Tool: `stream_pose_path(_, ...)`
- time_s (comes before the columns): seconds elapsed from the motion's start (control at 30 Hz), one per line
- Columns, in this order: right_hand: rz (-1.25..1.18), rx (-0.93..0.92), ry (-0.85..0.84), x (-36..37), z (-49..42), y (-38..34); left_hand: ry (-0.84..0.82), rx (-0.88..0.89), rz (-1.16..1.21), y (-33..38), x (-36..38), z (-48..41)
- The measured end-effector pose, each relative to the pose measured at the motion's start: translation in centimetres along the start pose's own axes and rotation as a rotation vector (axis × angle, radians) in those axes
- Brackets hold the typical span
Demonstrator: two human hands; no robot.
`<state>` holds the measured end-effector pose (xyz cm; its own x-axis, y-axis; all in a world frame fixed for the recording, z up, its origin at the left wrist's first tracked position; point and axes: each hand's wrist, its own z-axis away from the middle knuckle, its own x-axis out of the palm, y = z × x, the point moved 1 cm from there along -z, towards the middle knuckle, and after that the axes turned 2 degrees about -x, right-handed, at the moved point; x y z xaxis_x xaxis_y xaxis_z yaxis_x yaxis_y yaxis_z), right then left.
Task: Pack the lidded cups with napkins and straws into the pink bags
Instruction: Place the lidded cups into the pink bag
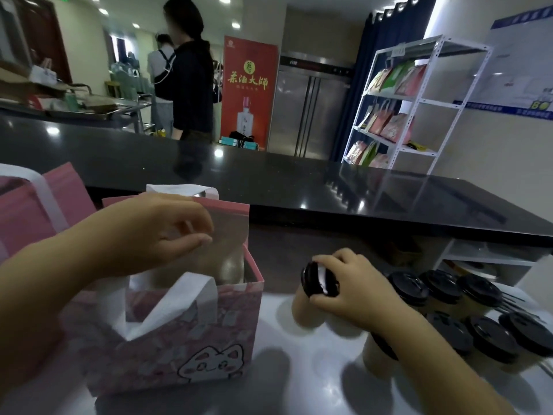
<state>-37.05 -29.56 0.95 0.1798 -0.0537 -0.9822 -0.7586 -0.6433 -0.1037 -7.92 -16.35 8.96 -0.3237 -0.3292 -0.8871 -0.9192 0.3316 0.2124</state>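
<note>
Pink bag (191, 339) with a cat print stands upright on the white counter (299, 384), mouth open. The left hand (161, 229) is at its twelve o'clock rim, thumb and curled fingers pinching the far wall and drawing it back. The near white handle (179, 298) leans across the opening on the six o'clock side.

The right hand (350, 283) is clenched over the top of one lidded cup (305, 313), fingers around the rim of its black lid (318, 280). This cup sits just beside the bag at three o'clock, tilted so the lid faces the camera. Whether its base touches the counter cannot be told. The remaining lidded cups (443, 287) stand clustered further out at three o'clock. A second pink bag (21, 214) stands at nine o'clock.

Assessment: the step in hand is loading this cup.
- Right the cup before lowering it; a grip on the lid alone risks popping the lid off, so the fingers would be better placed on the cup wall.
- Keep the far wall pulled back and push the near handle outward so it does not snag.
- Lower the cup straight down to one side, leaving room beside it.

The bag's contents are blurred and not confirmed. Napkins and straws cannot be identified near the bag.
</note>
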Motion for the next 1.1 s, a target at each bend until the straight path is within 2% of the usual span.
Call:
stream_pose_path(0.2,-0.117,-0.16,0.486,-7.8,-2.3,-3.5,0.087,-0.105,-0.013,-2.9,-1.2,2.8)
stream_pose_path(0.3,-0.262,-0.229,0.601,-10.2,-3.6,-5.9,0.086,-0.154,-0.014,-4.6,-1.3,4.3)
stream_pose_path(0.37,-0.406,-0.289,0.607,-10.7,-4.6,-7.7,0.069,-0.184,-0.064,-5.5,-1.4,5.0)
stream_pose_path(0.5,-0.591,-0.413,0.489,-9.6,-6.8,-11.5,0.014,-0.228,-0.203,-7.0,-1.3,5.8)
stream_pose_path(0.6,-0.626,-0.451,0.341,-7.3,-8.3,-13.7,-0.033,-0.272,-0.22,-8.1,-1.1,6.3)
stream_pose_path(0.83,-0.335,-0.529,0.018,-2.1,-10.0,-15.7,-0.195,-0.364,-0.222,-10.4,-0.6,7.4)
stream_pose_path(1.0,-0.091,-0.636,-0.21,-0.6,-11.1,-15.8,-0.219,-0.382,-0.149,-10.5,-0.1,8.3)
stream_pose_path(1.1,-0.005,-0.692,-0.289,-0.2,-12.0,-16.6,-0.262,-0.386,-0.085,-10.2,0.2,8.8)
